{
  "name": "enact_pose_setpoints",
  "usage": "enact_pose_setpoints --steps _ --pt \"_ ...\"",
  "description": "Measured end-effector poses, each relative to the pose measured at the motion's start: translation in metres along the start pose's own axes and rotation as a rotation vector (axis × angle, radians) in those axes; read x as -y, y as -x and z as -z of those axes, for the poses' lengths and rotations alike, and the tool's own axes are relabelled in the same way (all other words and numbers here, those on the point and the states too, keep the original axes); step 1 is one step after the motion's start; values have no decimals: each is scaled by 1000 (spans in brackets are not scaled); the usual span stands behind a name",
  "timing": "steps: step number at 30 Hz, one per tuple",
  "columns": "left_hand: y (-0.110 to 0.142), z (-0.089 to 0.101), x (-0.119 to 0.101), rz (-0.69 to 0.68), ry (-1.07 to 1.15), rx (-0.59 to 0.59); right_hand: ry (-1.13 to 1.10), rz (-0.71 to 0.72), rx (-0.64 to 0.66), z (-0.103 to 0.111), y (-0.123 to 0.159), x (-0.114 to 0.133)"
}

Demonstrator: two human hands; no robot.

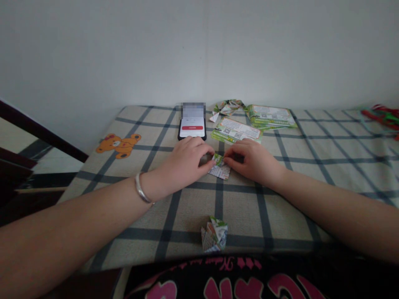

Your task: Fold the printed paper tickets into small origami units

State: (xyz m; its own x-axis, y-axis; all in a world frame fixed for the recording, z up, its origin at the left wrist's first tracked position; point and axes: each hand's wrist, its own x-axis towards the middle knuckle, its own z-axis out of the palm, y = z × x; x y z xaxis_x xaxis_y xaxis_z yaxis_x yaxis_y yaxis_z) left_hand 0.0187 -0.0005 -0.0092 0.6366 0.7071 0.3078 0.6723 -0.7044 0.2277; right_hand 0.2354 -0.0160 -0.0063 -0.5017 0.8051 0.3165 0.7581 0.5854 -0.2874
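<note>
A small folded piece of printed paper [220,171], white with green, lies on the tablecloth between my two hands. My left hand [190,160] pinches its left edge between thumb and fingertips; a silver bangle circles that wrist. From the other side, my right hand [249,160] grips the upper right of the same paper with thumb and index finger. Closer to me, by the front edge of the table, stands a folded paper shape [215,234] with pointed flaps. Behind the hands lies a flat printed leaflet [238,129], its lower edge partly covered by my right hand.
A phone [192,124] with a lit screen lies near the wall. More folded paper pieces [229,107] and a stack of leaflets [272,116] are at the back. An orange bear picture [119,145] is at left; red and green items [382,118] lie far right, blurred.
</note>
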Motion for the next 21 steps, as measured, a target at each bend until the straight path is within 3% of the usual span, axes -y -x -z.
enact_pose_setpoints --steps 7,16,21 --pt "0 -2 3 -19 4 -29 91 199 -18 -1 5 3" --pt "1 -3 5 -55 18 -48 242 299 17 4 7 5" --pt "1 0 5 -146 30 -37 258 324 11 5 7 5"
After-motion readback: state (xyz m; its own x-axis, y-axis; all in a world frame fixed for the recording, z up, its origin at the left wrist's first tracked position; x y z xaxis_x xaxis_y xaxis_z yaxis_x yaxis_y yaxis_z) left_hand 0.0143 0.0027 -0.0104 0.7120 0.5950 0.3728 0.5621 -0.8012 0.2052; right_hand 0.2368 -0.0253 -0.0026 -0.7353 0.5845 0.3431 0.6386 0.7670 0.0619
